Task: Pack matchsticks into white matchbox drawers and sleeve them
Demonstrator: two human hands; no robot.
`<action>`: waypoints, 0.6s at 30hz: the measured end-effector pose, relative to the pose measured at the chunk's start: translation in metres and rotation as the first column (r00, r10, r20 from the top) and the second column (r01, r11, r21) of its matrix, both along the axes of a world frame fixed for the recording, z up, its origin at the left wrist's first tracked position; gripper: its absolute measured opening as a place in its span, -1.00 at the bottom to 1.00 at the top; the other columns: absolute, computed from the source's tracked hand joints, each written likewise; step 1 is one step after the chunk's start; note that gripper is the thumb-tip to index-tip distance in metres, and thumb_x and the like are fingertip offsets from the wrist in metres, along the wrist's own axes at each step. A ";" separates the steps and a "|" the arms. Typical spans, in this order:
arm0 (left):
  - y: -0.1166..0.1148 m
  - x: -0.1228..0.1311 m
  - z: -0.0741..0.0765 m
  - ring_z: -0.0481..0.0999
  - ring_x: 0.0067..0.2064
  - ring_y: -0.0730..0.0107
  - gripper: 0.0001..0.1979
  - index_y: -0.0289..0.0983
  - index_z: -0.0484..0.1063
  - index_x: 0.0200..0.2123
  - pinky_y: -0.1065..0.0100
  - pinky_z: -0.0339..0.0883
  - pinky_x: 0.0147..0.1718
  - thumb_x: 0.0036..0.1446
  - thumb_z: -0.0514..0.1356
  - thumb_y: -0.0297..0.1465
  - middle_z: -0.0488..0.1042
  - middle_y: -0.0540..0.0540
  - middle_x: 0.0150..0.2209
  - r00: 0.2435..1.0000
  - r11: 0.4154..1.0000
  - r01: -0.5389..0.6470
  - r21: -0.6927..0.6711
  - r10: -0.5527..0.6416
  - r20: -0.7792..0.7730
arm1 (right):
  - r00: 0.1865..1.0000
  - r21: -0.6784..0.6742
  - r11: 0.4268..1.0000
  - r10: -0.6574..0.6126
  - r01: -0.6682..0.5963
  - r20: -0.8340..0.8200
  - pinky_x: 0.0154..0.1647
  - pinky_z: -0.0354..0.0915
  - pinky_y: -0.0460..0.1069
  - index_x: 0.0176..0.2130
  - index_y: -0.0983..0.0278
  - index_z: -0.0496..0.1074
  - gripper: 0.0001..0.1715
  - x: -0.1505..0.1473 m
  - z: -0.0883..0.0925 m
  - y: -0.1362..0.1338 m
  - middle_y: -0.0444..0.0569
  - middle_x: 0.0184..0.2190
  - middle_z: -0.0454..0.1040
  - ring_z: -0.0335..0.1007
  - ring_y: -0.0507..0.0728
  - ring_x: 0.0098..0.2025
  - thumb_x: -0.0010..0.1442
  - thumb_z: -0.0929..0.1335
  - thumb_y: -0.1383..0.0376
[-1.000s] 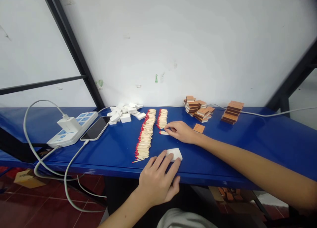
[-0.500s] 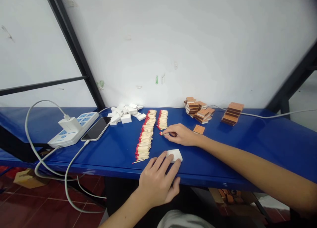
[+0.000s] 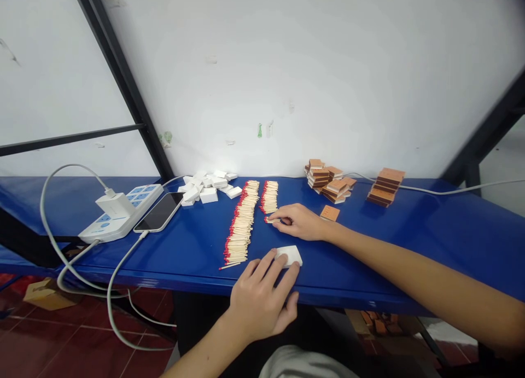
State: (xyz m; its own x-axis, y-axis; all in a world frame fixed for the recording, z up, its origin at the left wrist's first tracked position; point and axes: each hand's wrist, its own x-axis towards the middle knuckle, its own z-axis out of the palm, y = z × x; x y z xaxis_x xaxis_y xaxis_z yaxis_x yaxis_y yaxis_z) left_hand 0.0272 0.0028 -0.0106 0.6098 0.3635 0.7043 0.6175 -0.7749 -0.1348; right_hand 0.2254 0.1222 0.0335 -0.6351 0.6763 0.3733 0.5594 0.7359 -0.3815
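Observation:
My left hand (image 3: 262, 295) is at the table's front edge, its fingertips on a small white matchbox tray (image 3: 291, 254) and holding it against the blue tabletop. The thumb sits apart from the tray. Farther back, my right hand (image 3: 302, 222) pinches a few red-tipped matches (image 3: 269, 220), lying low on the table; the fingers partly cover them. A long row of matches (image 3: 241, 225) runs to the left of both hands. Just beyond my right fingertips is a shorter row of matches (image 3: 269, 196). One orange-brown matchbox sleeve (image 3: 330, 213) lies behind my right wrist.
White trays (image 3: 208, 187) are heaped at the back left. Brown matchbox sleeves (image 3: 328, 181) form a pile at the back, with a neater stack (image 3: 385, 187) to its right. A phone (image 3: 159, 213) and a power strip (image 3: 143, 200) with white cables occupy the left side.
Both hands stay almost where they were. My right fingers have shifted very slightly at the matches, and the camera view has moved a little.

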 end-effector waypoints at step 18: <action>0.000 -0.001 0.001 0.44 0.11 0.02 -0.59 -0.28 0.44 0.09 0.15 0.37 -0.12 0.21 0.08 -0.32 0.52 -0.18 0.01 1.000 1.000 -0.005 0.001 0.005 -0.008 | 1.000 -0.040 0.999 -0.026 0.026 -0.007 -0.39 0.10 -0.10 -0.04 0.29 0.56 -0.67 0.001 -0.003 0.002 -0.09 -0.45 0.47 0.22 -0.01 -0.49 0.31 0.31 0.21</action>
State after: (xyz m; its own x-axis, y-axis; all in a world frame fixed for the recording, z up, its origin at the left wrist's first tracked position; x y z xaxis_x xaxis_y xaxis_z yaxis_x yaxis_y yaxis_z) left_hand 0.0264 0.0026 -0.0099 0.6134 0.3657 0.7000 0.6203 -0.7717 -0.1404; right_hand 0.2267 0.1245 0.0306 -0.6143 0.7071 0.3501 0.5751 0.7051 -0.4149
